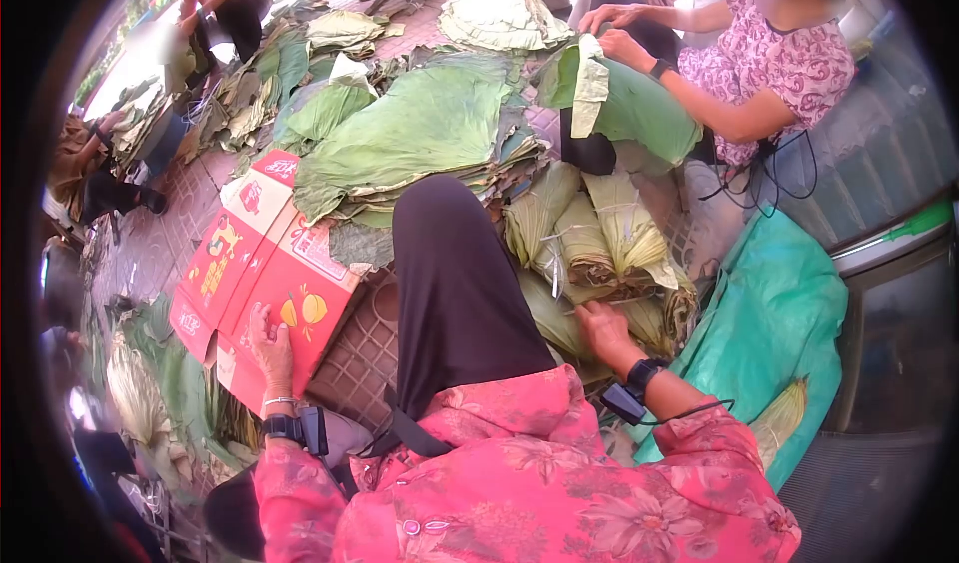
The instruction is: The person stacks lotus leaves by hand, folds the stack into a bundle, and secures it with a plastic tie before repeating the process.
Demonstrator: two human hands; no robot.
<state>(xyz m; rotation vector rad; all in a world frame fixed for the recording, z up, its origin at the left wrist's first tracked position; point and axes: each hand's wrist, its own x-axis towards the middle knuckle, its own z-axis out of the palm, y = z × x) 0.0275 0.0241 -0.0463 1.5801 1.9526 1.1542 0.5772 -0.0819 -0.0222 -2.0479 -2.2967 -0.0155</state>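
Left hand (270, 354) on red cardboard (212, 275), right hand (608, 335) at leaf bundles (581, 238).
The left lies unclenched; whether the right grips, I can't tell.

Both arms (681, 398) bent and well apart, left hand (268, 351) open with fingers extended, right hand (606, 335) angled inward.

carton (235, 248): red, yellow fruit print | sack (774, 303): green | shirt (559, 473): pink, floral

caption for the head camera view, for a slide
Left hand on a red carton, right hand at bundled leaves, large leaves piled ahead.
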